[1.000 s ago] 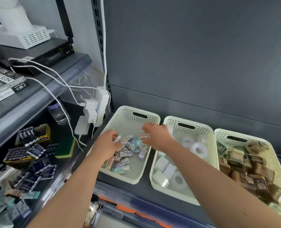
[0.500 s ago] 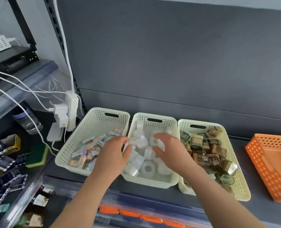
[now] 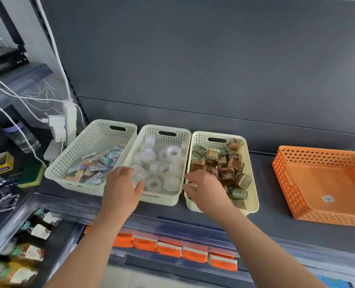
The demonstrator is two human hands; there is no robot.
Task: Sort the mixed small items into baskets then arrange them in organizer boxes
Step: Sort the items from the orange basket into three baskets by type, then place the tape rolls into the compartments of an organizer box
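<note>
- Cream perforated plastic middle basket (image 3: 165, 128) on a dark grey shelf (image 3: 266, 222), filled with clear, whitish tape rolls (image 3: 173, 151) lying loosely on top of one another.
- Touching its left side, a matching cream left basket (image 3: 72, 161) with small flat colourful packets (image 3: 98, 167) heaped toward the near end.
- Just beside its right side, a matching cream right basket (image 3: 250, 163) packed with brown and gold wrapped cubes (image 3: 227, 175).
- Well to the right of the middle basket, a wide orange perforated tray (image 3: 284, 185) with only a small sticker on its floor.
- Left hand (image 3: 122, 189) palm down over the near-left corner of the middle basket, thumb out to the right, fingertips dipping among the nearest tape rolls; hidden behind the knuckles, so impossible to tell whether clamped on a roll or merely touching.
- Right hand (image 3: 205, 191) over the near-left corner of the right basket, just right of the middle basket's near-right corner, fingers bent and pointing left, slightly apart; something pale at the fingertips, too blurred to tell whether pinched.
</note>
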